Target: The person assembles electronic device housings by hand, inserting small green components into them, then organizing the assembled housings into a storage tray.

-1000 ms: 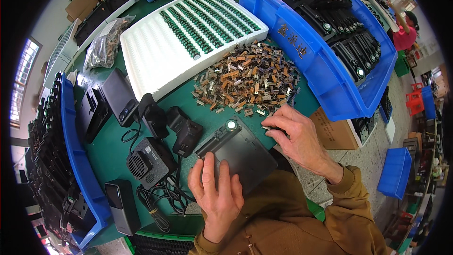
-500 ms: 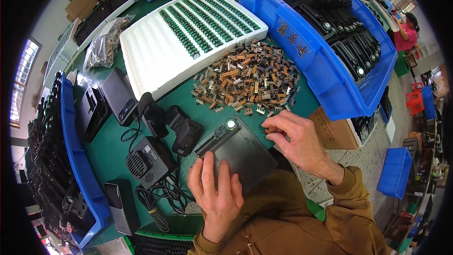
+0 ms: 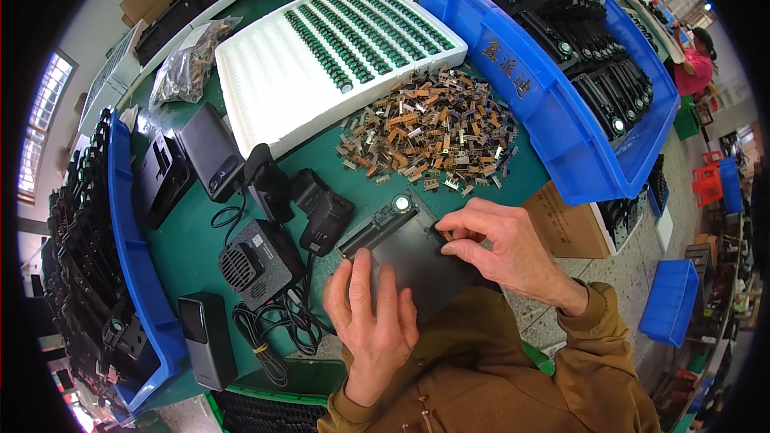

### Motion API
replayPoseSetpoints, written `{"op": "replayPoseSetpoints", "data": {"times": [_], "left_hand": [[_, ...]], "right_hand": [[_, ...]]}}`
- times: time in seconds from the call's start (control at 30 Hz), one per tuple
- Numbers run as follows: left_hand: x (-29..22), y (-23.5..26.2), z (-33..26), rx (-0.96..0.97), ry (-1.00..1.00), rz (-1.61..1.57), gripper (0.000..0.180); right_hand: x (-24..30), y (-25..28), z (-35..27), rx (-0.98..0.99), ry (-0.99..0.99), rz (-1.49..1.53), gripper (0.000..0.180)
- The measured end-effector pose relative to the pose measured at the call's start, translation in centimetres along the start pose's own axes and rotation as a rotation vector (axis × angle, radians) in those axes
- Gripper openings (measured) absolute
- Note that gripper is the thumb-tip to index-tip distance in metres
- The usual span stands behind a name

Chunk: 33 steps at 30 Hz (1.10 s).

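A flat black plastic housing with a round silvery disc at its far corner lies at the table's near edge. My left hand rests on its left part with spread fingers, holding nothing. At the housing's right edge, my right hand pinches a small brown piece between thumb and forefinger; it looks like one of the small pinned parts from the pile. That pile of small brown-and-metal pinned parts lies just beyond the housing. My fingers mostly cover the pinched piece.
A white foam tray holds rows of green coil-like parts. Blue bins of black housings stand right and left. Black devices, a power adapter with coiled cable and a grey box-shaped device lie to the left. A person in pink is far right.
My right hand has moved slightly left and down, bringing the small brown piece to the housing's right edge. My left hand stays on the housing. The whole view has shifted slightly.
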<state>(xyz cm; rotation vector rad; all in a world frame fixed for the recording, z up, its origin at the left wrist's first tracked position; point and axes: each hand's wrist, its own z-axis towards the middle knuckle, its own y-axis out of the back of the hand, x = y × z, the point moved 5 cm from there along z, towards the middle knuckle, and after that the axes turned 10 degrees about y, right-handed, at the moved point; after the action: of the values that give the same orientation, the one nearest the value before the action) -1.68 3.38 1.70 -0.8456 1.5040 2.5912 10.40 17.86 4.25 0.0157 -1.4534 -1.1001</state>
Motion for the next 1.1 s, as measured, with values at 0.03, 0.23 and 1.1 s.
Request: {"op": "replayPoseSetpoints", "data": {"times": [0.03, 0.23, 1.1], "left_hand": [[0.0, 0.0, 0.0, 0.003, 0.002, 0.002, 0.027], [0.1, 0.0, 0.0, -0.005, -0.004, -0.003, 0.027], [0.4, -0.4, -0.1, -0.012, -0.006, 0.009, 0.028]], "right_hand": [[0.2, -0.2, 0.2, 0.003, 0.016, -0.006, 0.020], [-0.2, -1.1, 0.6, 0.032, 0.059, -0.020, 0.018], [0.2, -2.0, -0.7, -0.087, 0.082, -0.058, 0.018]]}}
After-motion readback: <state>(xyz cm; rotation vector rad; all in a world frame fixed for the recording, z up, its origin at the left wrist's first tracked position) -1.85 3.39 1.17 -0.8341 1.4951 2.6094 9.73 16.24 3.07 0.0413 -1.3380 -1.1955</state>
